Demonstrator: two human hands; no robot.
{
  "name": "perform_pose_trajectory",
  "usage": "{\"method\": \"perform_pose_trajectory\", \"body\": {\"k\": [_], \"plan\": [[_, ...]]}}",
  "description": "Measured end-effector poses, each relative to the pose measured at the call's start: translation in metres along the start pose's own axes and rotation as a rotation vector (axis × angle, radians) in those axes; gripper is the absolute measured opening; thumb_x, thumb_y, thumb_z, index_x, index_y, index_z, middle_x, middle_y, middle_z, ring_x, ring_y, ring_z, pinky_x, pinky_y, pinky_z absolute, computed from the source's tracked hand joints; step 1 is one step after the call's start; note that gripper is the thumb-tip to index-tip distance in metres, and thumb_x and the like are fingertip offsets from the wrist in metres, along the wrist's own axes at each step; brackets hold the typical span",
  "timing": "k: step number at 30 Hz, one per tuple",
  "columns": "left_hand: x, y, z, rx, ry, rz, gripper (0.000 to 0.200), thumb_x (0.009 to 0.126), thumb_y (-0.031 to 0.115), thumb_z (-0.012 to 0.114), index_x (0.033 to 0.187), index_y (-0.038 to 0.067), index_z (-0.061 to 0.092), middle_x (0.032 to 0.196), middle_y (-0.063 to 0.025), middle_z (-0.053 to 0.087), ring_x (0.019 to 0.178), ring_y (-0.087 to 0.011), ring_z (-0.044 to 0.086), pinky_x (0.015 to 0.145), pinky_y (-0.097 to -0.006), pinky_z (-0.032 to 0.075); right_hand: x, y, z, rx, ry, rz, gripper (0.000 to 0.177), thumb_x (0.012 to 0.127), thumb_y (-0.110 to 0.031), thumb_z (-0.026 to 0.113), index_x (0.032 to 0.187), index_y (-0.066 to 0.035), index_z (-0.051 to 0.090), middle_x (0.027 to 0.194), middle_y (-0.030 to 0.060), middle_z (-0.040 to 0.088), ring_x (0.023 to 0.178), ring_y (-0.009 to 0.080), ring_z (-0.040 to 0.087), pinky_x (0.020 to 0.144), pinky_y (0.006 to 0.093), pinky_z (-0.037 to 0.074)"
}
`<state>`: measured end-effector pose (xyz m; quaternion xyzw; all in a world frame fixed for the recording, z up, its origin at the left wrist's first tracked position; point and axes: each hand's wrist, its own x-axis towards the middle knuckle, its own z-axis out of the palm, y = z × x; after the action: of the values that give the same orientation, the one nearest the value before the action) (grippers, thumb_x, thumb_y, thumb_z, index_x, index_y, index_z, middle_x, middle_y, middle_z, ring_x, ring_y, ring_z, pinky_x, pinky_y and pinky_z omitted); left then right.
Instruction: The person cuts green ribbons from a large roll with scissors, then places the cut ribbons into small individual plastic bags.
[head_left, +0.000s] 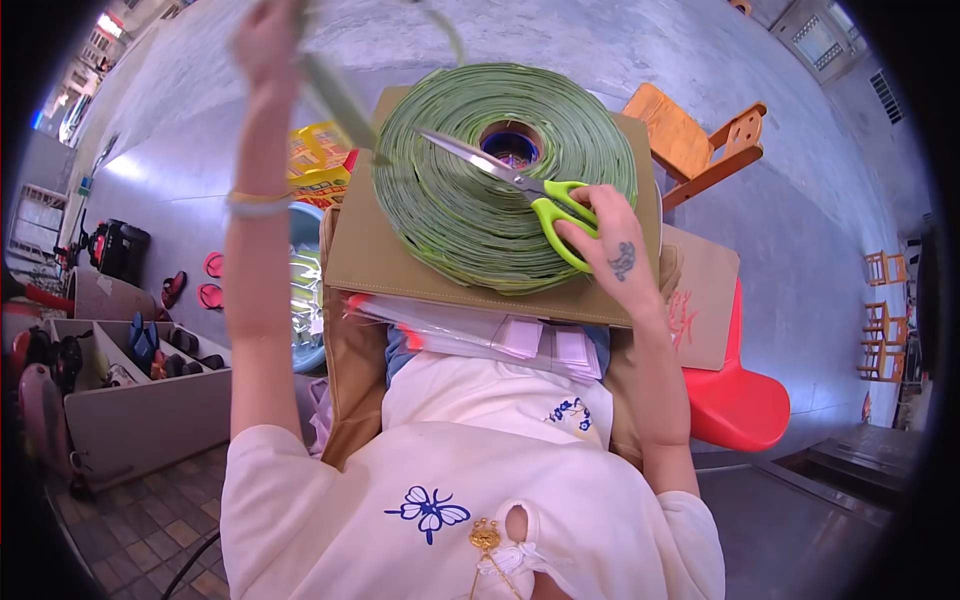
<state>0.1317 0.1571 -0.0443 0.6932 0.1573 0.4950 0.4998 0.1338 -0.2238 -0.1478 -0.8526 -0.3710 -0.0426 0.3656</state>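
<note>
Brown board nearest, right hand with fingers clamped on lime-green handles of scissors, silver blades slanting left across a broad, flat, many-layered green coil, far left a blurred left hand, fingers impossible to tell, pale green strip beside it.

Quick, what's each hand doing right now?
Left hand: raised and blurred beside a green strip; its grip can't be told.
Right hand: closed on the green-handled scissors.
</note>
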Motion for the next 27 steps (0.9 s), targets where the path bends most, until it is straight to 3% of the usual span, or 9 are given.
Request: {"method": "perform_pose_trajectory", "body": {"k": [2,3,5,9,12,15,19,24,27], "plan": [[0.02,0.01,-0.082,0.058,0.324,0.189,0.026,0.08,0.019,0.065,0.097,0.0,0.063,0.088,-0.0061,0.064,0.079,-0.0136,0.059,0.071,-0.0253,0.046,-0.001,0.002,-0.017,0.172,0.002,0.097,0.03,0.076,-0.015,0.065,0.098,0.003,0.054,0.09,0.0135,0.056,0.085,0.0261,0.054,0.076,0.0334,0.042],[0.012,0.022,-0.116,0.14,0.397,0.279,0.03,0.076,0.025,0.07,0.091,-0.001,0.065,0.084,-0.0064,0.062,0.073,-0.0129,0.056,0.066,-0.0256,0.045,-0.003,0.006,-0.024,0.254,-0.001,0.144,0.031,0.076,-0.014,0.064,0.099,0.003,0.054,0.09,0.0133,0.056,0.084,0.025,0.055,0.076,0.0323,0.042],[0.005,0.029,-0.201,0.999,0.407,0.576,0.032,0.077,0.026,0.068,0.09,-0.003,0.063,0.105,-0.013,0.058,0.091,-0.0216,0.056,0.076,-0.0302,0.047,-0.004,0.017,-0.032,0.409,0.063,0.227,0.028,0.08,-0.012,0.062,0.102,0.003,0.054,0.09,0.0072,0.058,0.08,0.0143,0.055,0.073,0.0255,0.042],[-0.068,0.067,-0.248,1.177,0.222,0.328,0.029,0.08,0.025,0.063,0.09,-0.002,0.062,0.107,-0.0128,0.057,0.1,-0.0232,0.053,0.084,-0.0342,0.044,-0.001,0.007,-0.053,0.678,0.168,0.31,0.026,0.085,-0.014,0.058,0.105,0.002,0.053,0.09,0.0035,0.059,0.078,0.0074,0.054,0.07,0.0202,0.042],[-0.091,0.07,-0.253,1.504,0.239,0.336,0.039,0.079,0.026,0.065,0.106,-0.002,0.056,0.111,-0.0155,0.056,0.103,-0.0274,0.052,0.09,-0.0366,0.041,-0.004,0.003,-0.056,0.769,0.226,0.31,0.026,0.087,-0.015,0.056,0.106,0.002,0.052,0.089,0.0036,0.059,0.077,0.006,0.053,0.068,0.019,0.042],[-0.116,0.036,-0.218,1.479,0.069,0.506,0.056,0.076,0.03,0.068,0.119,-0.001,0.047,0.114,-0.0187,0.053,0.104,-0.0317,0.051,0.091,-0.038,0.039,-0.01,0.001,-0.062,0.822,0.229,0.319,0.026,0.087,-0.015,0.056,0.107,0.002,0.052,0.087,0.0038,0.058,0.075,0.006,0.053,0.063,0.0188,0.043],[-0.172,0.022,-0.13,0.953,-0.834,0.276,0.067,0.068,0.03,0.073,0.12,-0.002,0.046,0.12,-0.0208,0.048,0.11,-0.034,0.047,0.095,-0.0411,0.035,-0.017,0.001,-0.061,0.92,0.248,0.319,0.027,0.086,-0.014,0.056,0.107,0.003,0.05,0.087,0.0046,0.057,0.072,0.0075,0.054,0.062,0.0192,0.043],[-0.226,0.011,-0.059,0.756,-1.046,0.455,0.036,0.064,0.028,0.073,0.085,0.001,0.062,0.087,-0.0129,0.059,0.092,-0.0271,0.054,0.083,-0.0379,0.04,-0.021,0.0,-0.066,0.941,0.268,0.311,0.028,0.086,-0.013,0.056,0.107,0.004,0.049,0.087,0.0051,0.056,0.071,0.0085,0.054,0.06,0.0197,0.044],[-0.254,0.007,-0.042,0.764,-1.108,0.419,0.026,0.065,0.028,0.071,0.069,0.005,0.058,0.069,-0.0067,0.057,0.075,-0.0229,0.056,0.072,-0.0352,0.042,-0.022,-0.004,-0.066,0.964,0.26,0.328,0.029,0.086,-0.014,0.057,0.107,0.003,0.049,0.088,0.0051,0.056,0.071,0.0086,0.054,0.06,0.0198,0.044]]}}
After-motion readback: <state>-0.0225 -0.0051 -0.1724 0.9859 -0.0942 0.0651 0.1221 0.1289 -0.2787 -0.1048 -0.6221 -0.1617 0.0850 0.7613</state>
